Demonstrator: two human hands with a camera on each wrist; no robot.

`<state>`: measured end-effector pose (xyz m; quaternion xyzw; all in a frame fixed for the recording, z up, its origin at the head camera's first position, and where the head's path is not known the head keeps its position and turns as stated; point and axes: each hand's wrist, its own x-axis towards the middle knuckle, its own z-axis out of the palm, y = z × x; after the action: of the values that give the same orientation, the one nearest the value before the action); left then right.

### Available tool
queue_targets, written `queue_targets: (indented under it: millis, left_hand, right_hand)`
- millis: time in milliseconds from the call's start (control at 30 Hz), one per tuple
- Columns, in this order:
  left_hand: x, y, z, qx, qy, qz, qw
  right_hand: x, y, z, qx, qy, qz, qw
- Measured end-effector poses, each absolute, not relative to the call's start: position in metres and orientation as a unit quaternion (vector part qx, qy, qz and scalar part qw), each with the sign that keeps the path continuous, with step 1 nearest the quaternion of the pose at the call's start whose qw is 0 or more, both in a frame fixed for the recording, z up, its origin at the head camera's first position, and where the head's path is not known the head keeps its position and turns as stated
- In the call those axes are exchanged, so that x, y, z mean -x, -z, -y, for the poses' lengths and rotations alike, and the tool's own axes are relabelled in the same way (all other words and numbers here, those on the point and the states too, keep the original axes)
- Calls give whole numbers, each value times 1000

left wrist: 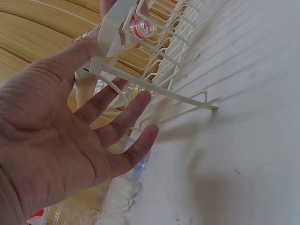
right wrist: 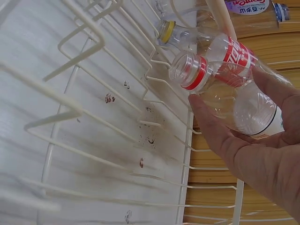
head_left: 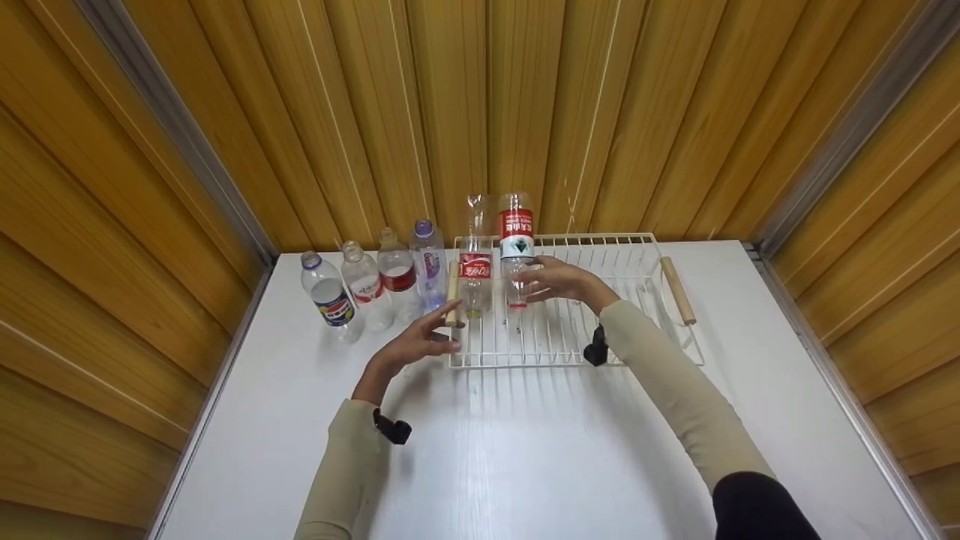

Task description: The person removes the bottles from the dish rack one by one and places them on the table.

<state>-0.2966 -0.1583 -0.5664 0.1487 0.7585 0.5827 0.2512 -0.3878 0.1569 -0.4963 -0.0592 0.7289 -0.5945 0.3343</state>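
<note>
My right hand (head_left: 564, 282) grips a clear plastic bottle (head_left: 516, 238) with a red and white label, turned neck down over the white wire rack (head_left: 555, 360). In the right wrist view, thumb and fingers lie around that bottle near its open mouth. Just left of it, a second upside-down bottle (head_left: 475, 265) with a red label stands in the rack. My left hand (head_left: 416, 341) is at the rack's left end, by the wooden handle (head_left: 452, 289). Its fingers (left wrist: 133, 150) are spread and hold nothing; whether they touch the rack I cannot tell.
Left of the rack, several uncapped bottles stand upright: one with a blue label (head_left: 335, 309), two with red on them (head_left: 367, 289) (head_left: 398, 278), and a purplish one (head_left: 430, 262). Another wooden handle (head_left: 678, 291) is on the rack's right end. Wood-panelled walls (head_left: 525, 112) enclose the white table (head_left: 480, 465).
</note>
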Motion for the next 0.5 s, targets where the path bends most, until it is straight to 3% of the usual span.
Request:
queue_targets:
  millis: [500]
  left_hand:
    - [295, 566, 159, -149, -586, -753, 260]
  right_hand:
    - [350, 484, -194, 71, 615, -720, 315]
